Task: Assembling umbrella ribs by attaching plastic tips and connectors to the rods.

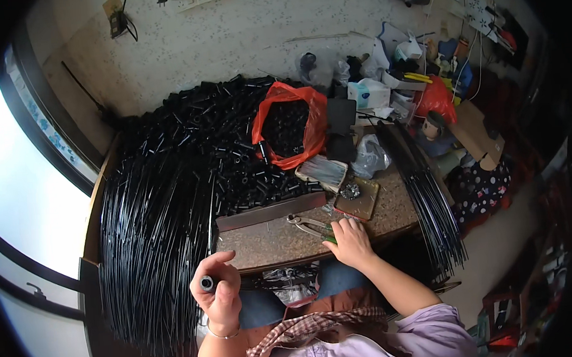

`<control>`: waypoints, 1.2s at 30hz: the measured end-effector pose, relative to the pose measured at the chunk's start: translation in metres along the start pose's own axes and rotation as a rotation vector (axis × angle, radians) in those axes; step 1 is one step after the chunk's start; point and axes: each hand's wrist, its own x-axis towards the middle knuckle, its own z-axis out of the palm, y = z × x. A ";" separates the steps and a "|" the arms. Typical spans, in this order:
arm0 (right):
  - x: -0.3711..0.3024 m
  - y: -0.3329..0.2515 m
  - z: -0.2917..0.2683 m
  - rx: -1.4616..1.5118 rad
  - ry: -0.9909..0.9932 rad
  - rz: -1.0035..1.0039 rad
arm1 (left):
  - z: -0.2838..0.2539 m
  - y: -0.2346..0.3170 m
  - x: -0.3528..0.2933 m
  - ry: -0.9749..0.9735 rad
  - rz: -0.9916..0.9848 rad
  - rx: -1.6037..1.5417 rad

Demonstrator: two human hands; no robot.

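Observation:
My left hand (218, 290) is raised in front of the table's near edge, fingers curled round a short black tube (206, 283) whose round, hollow-looking end faces up. Farther right, my right hand (352, 243) is closed over the green grips of a pair of pincers (308, 227) lying on the speckled tabletop (263, 245). The metal jaws of the pincers point to the far left. Just beyond them, a low grey strip (271, 211) borders a large heap of short black tubes (196, 122).
Long thin black rods (151, 250) hang over the table's left side, another bundle (423, 197) over the right. An orange-red bag (319, 115) holds black pieces. Beyond my right hand are a tray of thin pins (323, 171), a shallow tin (365, 200) and a clear bag (370, 155).

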 end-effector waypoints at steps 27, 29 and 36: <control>-0.078 0.319 -0.045 -0.220 0.347 0.622 | -0.093 0.020 0.050 -0.332 -0.622 0.851; -0.061 0.266 -0.059 -0.123 0.195 0.469 | -0.145 0.017 0.056 -0.117 -0.393 1.104; -0.045 0.207 -0.086 -0.121 0.354 0.155 | -0.261 -0.003 0.054 0.182 -0.353 2.095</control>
